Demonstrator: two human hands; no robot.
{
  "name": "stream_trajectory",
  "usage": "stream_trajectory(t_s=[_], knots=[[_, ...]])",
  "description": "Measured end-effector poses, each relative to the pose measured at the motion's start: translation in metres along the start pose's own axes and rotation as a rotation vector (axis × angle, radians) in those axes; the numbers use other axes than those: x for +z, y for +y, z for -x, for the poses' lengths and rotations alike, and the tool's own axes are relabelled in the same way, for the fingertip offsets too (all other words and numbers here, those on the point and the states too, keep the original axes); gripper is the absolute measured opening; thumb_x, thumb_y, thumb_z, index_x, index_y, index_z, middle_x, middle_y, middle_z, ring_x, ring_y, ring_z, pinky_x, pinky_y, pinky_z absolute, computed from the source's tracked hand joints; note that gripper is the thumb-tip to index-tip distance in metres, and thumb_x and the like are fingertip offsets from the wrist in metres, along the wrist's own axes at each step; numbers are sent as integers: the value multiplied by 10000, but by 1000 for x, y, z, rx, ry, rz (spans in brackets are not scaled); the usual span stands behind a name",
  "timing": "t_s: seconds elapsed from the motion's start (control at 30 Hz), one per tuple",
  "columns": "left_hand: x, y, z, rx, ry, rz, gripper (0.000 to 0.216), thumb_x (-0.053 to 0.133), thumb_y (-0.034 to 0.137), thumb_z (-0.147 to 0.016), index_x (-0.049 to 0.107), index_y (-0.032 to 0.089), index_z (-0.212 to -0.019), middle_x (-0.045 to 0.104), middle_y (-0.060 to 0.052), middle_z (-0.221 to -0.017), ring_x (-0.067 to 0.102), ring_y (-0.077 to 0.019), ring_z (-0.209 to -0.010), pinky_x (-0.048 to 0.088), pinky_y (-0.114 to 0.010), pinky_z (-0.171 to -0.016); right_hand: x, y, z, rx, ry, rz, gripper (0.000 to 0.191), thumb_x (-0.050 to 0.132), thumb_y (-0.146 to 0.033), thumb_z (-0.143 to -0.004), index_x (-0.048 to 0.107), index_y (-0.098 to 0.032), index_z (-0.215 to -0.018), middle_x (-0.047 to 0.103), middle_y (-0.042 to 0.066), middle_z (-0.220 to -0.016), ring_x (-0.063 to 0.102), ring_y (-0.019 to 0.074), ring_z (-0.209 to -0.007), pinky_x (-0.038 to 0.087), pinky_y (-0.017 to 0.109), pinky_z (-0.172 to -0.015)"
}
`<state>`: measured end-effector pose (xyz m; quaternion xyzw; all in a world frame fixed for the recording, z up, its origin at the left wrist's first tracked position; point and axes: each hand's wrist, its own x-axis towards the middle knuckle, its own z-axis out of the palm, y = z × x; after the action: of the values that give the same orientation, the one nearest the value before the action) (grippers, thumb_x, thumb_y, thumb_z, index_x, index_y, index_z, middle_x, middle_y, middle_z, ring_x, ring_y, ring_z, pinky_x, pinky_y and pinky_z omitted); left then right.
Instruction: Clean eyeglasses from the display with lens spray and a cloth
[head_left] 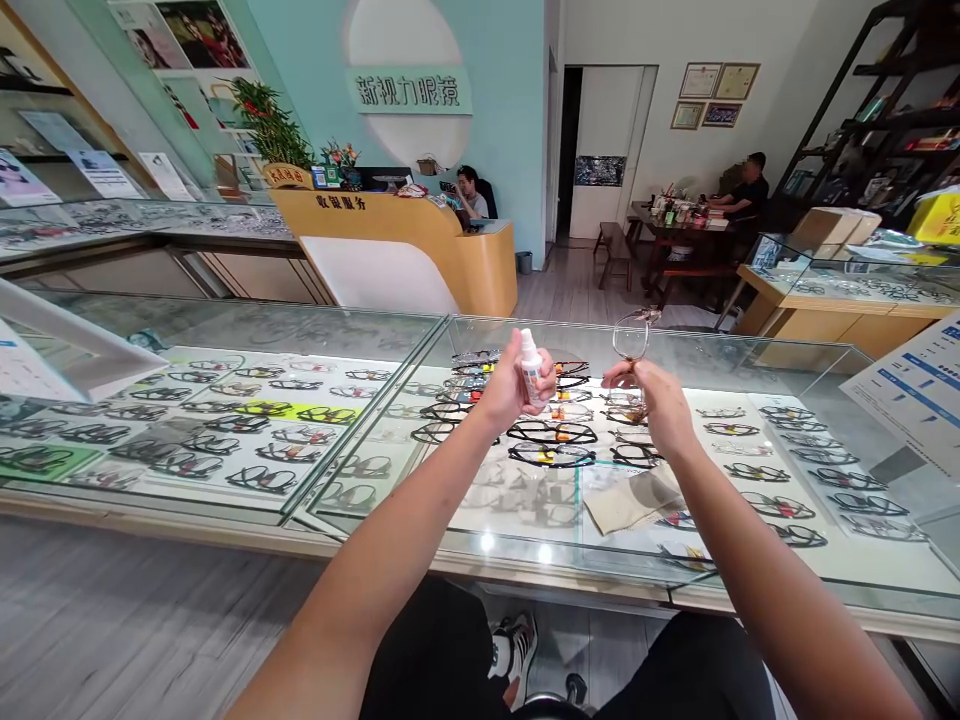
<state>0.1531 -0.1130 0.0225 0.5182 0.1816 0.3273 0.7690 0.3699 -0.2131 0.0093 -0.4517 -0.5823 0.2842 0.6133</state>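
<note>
My left hand [511, 388] is wrapped round a small white spray bottle [531, 364], held upright with its nozzle toward the right. My right hand [654, 395] pinches a pair of thin-rimmed glasses [630, 340] and holds them up, one lens rising above my fingers. Both hands hover over a glass display counter [420, 520] full of rows of spectacle frames. A beige cleaning cloth [630, 500] lies on the glass just below my right forearm.
A yellow reception desk [420, 240] stands beyond the counter with a person seated behind it. Another person sits at a dark table [675, 235] at the back right. More glass cases line the left and right. A printed sheet [915, 390] leans at the right edge.
</note>
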Motion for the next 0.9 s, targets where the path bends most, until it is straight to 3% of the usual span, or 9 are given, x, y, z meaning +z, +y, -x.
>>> stream_trajectory(t_s=[0.13, 0.27, 0.5, 0.63, 0.9], knots=[[4, -3, 3, -75, -96, 31, 850, 368, 1062, -727, 440, 221, -632, 284, 22, -562, 331, -118, -486, 122, -217, -380, 11, -3, 6, 28, -96, 54, 430, 500, -528, -1044, 786, -212, -985, 772, 79, -985, 674, 253, -956, 535, 411, -919], [6, -4, 3, -86, -124, 45, 854, 350, 1063, -723, 441, 224, -597, 270, 17, -544, 317, -125, -482, 125, -233, -382, 17, -3, 8, 61, -144, 64, 397, 507, -495, -1047, 784, -211, -1064, 773, 73, -1037, 665, 244, -985, 519, 397, -930], [7, -17, -2, 89, 48, -297, 674, 557, 842, -818, 615, 186, -671, 523, -39, -660, 470, -146, -605, 381, -278, -534, 20, -2, 12, 94, -245, 80, 428, 489, -525, -1072, 780, -218, -1133, 761, 72, -1092, 654, 225, -955, 513, 367, -879], [6, -25, -4, 119, 116, -441, 639, 535, 809, -861, 591, 194, -698, 535, -23, -655, 477, -141, -584, 385, -279, -549, 23, -1, 14, 76, -297, 72, 452, 483, -553, -1079, 773, -213, -1153, 757, 68, -1095, 658, 217, -964, 523, 373, -933], [7, -29, -4, 109, 51, -466, 614, 478, 784, -906, 530, 204, -711, 541, -16, -623, 477, -141, -554, 366, -281, -533, 27, -6, 16, 58, -370, 35, 465, 480, -556, -1085, 773, -198, -1132, 751, 69, -1058, 659, 213, -950, 534, 373, -942]])
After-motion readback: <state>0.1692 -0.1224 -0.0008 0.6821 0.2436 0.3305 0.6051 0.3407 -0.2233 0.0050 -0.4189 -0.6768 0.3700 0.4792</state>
